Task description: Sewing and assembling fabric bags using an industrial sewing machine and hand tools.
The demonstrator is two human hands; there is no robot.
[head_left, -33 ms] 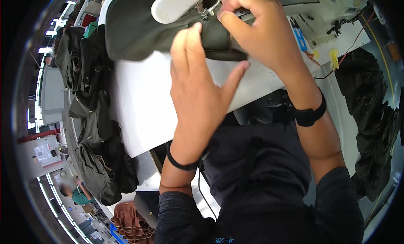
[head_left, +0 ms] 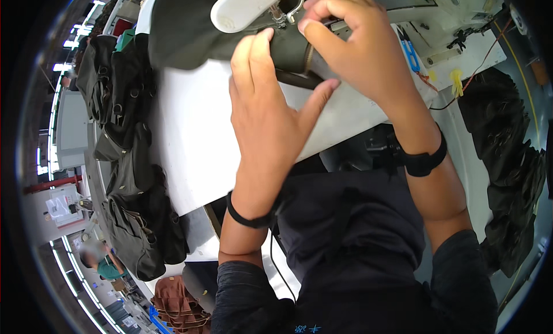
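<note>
A dark olive fabric piece [head_left: 190,37] lies under the needle and presser foot [head_left: 280,17] of a white sewing machine [head_left: 247,8]. A zip-like edge [head_left: 309,59] shows along its right side. My left hand [head_left: 262,106] rests on the fabric's near part, fingers stretched out and thumb spread to the right. My right hand [head_left: 360,52] is just right of the presser foot, with its fingers curled and thumb and forefinger closed together at the fabric's edge. What lies between those fingertips is hidden.
Blue thread snips [head_left: 410,52] lie on the white table [head_left: 193,144] at right. Dark olive bags [head_left: 129,184] line the left side, and more dark fabric [head_left: 504,167] is piled at far right. A brown bag [head_left: 178,305] sits lower left; a person in green [head_left: 109,268] is beyond.
The olive fabric has shifted slightly left and away from me, baring more of its zip-like edge. My left hand has moved a little the same way. The right hand has barely moved.
</note>
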